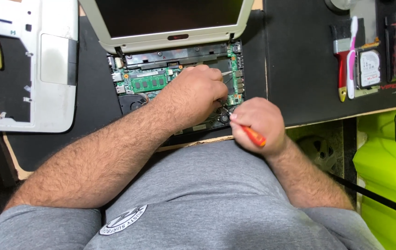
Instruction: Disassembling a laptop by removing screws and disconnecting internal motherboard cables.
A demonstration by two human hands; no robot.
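I observe my left hand (193, 95) resting palm-down on the exposed interior of the opened white-framed laptop (174, 69). Its fingers are curled together and press onto the green circuit board (232, 88); I cannot tell whether they pinch any small part beneath them.

My right hand (255, 125) is closed in a fist around the orange-handled screwdriver (253, 135). The orange handle protrudes from the fist toward 4 o'clock; the dark metal shaft exits toward 10 o'clock, and its tip meets the laptop interior just beside the left hand's fingertips. The two hands are nearly touching, the right at 4 o'clock from the left.

The laptop lies on the black desk mat (299, 60), directly at 12 o'clock from my torso. Its white-bezelled screen (170, 18) is folded back at 12 o'clock from the hands. A green memory module (148, 83) sits at 9 o'clock from the left hand, and a dark round cooling fan (133, 103) is at 8 o'clock from it.

The detached white bottom cover panel (31, 65) lies well apart at 9 o'clock. At 2 o'clock from the right hand, well apart, lie a red-handled brush (341, 60), a pink and white toothbrush (351, 55) and a bare silver hard drive (370, 69).
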